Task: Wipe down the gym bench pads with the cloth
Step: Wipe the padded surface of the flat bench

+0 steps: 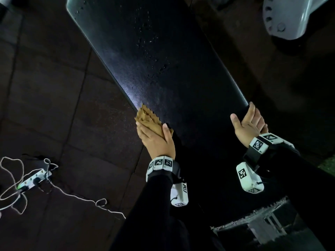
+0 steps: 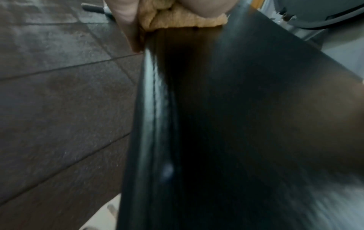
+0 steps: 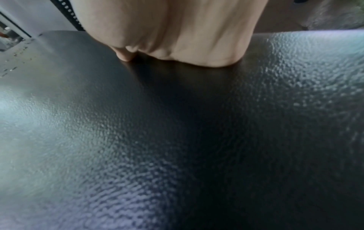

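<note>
I see the black bench pad [image 1: 172, 73] running from the far left corner toward me, and I place everything against it. My left hand [image 1: 155, 140] is at the pad's left edge on the near half, fingers and thumb wrapped around the tan cloth [image 1: 147, 118], which is bunched up and pressed against that edge, its zigzag hem lying on the pad's top surface. In the left wrist view the cloth [image 2: 177, 17] sits crumpled under my palm right where the pad's [image 2: 236, 124] piped seam turns down toward the floor. My right hand [image 1: 248, 124] is at the pad's right edge, roughly level with the left one: fingers curled over the side, thumb laid out on the top surface, so it is grasping the pad itself. The right wrist view shows the heel of that hand [image 3: 177, 31] pressed onto the pebbled vinyl [image 3: 177, 140]. Farther up the pad from both hands, a scatter of droplets [image 1: 146, 37] beads on the surface. Left of the pad, on the dark tiled floor [image 1: 54, 87], lies a power strip [image 1: 34, 180] with a looping pale cord [image 1: 79, 196]. Beyond the pad's right side a grey metal frame part [image 1: 293, 17] shows.
</note>
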A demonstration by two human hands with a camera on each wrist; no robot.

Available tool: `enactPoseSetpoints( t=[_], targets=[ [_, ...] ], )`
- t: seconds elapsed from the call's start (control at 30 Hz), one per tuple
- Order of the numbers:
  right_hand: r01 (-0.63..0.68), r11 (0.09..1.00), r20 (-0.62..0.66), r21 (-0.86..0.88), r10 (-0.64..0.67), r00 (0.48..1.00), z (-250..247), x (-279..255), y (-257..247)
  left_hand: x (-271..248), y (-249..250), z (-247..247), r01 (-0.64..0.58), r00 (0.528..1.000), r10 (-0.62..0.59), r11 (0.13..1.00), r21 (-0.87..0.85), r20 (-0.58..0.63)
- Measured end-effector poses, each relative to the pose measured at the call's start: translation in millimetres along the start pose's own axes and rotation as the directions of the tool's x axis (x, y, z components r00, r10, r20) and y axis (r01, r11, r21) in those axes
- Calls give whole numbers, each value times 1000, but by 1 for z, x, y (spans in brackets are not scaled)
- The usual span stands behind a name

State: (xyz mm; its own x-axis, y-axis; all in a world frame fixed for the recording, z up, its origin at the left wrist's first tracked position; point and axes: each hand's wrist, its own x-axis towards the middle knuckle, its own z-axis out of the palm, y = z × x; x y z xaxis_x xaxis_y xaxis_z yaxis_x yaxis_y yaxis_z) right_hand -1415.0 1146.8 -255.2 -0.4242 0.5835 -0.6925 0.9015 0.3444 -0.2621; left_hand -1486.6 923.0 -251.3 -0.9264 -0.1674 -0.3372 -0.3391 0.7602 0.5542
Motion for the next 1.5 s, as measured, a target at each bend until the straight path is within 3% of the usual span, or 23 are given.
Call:
enactPoseSetpoints(
  t=[0.2,0.37,0.5,0.73,0.83,1.1,1.23,1.37,1.5],
  targets=[
    [-1,1000,-8,5,1,1000,3,7,3,-50,-9,6,144,989,-140,986,-87,45],
    [7,1000,-41,9,-6,999,5,6,4,-40,-10,8,178,983,-177,984,-15,47],
    [-4,1000,-30,8,4,1000,4,5,3,-11,-4,0,182,981,-182,983,7,70],
    [-7,1000,-57,9,7,998,3,0,1,96,18,-24,69,996,-71,997,46,46],
    [-26,1000,-26,4,26,999,2,-2,0,117,21,-28,64,996,-66,997,33,61],
    [-89,991,-74,98,96,993,-7,-11,-19,54,-1,-22,122,981,-110,990,-66,163],
    [-41,988,-146,151,63,987,-1,-3,-61,70,4,-25,61,987,-52,997,-53,152],
    [-137,973,-47,188,148,988,7,16,-93,122,19,-36,-8,994,10,1000,-17,113],
    [-159,977,-31,143,165,986,10,21,-86,176,38,-51,-189,980,180,976,111,87]
  ],
)
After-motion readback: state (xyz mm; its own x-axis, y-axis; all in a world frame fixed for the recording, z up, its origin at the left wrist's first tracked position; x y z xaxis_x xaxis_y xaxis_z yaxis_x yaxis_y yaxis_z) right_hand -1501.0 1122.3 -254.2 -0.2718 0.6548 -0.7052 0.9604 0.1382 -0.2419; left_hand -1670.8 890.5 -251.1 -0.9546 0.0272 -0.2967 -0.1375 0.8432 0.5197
